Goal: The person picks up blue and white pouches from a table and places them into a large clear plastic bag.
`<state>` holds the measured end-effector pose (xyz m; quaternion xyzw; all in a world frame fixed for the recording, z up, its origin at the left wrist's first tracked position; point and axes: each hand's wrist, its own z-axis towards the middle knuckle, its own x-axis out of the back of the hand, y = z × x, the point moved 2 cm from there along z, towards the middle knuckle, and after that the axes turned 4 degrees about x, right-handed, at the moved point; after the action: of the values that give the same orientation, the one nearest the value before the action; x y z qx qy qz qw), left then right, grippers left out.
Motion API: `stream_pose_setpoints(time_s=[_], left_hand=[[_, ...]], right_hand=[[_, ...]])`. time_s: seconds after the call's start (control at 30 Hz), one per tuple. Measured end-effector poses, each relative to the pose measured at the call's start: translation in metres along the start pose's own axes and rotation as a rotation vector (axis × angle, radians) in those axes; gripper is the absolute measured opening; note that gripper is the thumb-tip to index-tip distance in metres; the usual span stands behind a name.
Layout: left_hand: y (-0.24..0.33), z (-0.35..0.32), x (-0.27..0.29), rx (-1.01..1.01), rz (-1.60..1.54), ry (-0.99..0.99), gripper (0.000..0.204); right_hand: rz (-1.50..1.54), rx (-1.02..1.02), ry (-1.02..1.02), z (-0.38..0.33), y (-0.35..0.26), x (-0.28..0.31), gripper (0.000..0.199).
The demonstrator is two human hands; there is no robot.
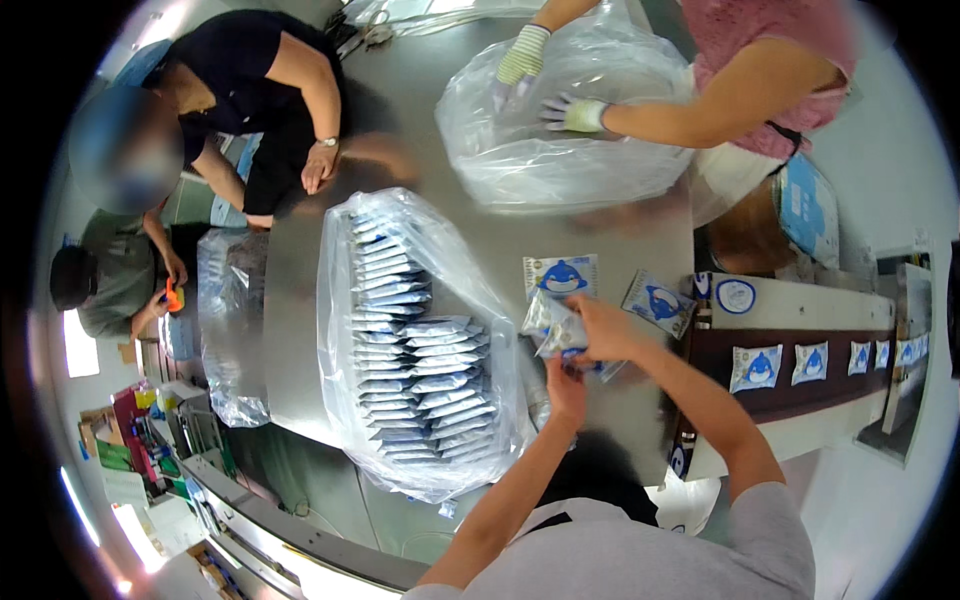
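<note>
Both my hands are at the right part of the steel table, closed around a small bunch of white and blue snack-size packets [552, 323]. My right hand [602, 330] grips them from above and the right. From below, my left hand [566, 388] holds their lower end; its fingertips are partly hidden. Just beyond lies a flat packet [561, 273] with a blue whale-like picture, and a similar packet [658, 303] lies to the right by the belt's end. To the left, a large clear plastic bag [508, 425] holds stacked rows of such packets.
A dark conveyor belt [711, 375] at right carries several packets in a line. Across the table, a co-worker's gloved hands [580, 114] press on a big clear bag [470, 150]. Another person's hand [320, 168] rests at the far left edge. A filled bag [232, 330] stands beyond the left edge.
</note>
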<state>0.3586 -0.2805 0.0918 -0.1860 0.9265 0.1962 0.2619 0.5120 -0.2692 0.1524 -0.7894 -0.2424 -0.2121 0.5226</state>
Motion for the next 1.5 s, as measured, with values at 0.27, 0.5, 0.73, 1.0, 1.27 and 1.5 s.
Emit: stream_pose_setpoints(time_s=[0.27,0.5,0.73,1.0,1.27,1.5], left_hand=[[-0.004,-0.066,-0.031,0.054,0.895,-0.548,0.031],[0.072,-0.151,0.008,-0.045,1.278,-0.585,0.026],[0.189,-0.175,0.008,-0.614,1.422,-0.518,0.033],[0.353,-0.043,0.001,-1.301,1.864,-0.131,0.038],[0.363,0.031,0.035,-1.256,2.189,0.079,0.068],[0.359,0.035,0.042,-1.237,2.195,0.100,0.066]], right_hand=[[-0.210,0.085,-0.079,0.092,0.052,0.058,0.095],[-0.647,0.098,0.209,0.023,-0.034,0.009,0.096],[-0.181,-0.209,0.476,0.029,-0.003,0.014,0.099],[1.135,0.143,0.361,0.120,-0.150,-0.058,0.095],[-0.714,0.120,0.280,0.165,-0.127,-0.036,0.102],[-0.735,0.206,0.297,0.213,-0.146,-0.094,0.100]])
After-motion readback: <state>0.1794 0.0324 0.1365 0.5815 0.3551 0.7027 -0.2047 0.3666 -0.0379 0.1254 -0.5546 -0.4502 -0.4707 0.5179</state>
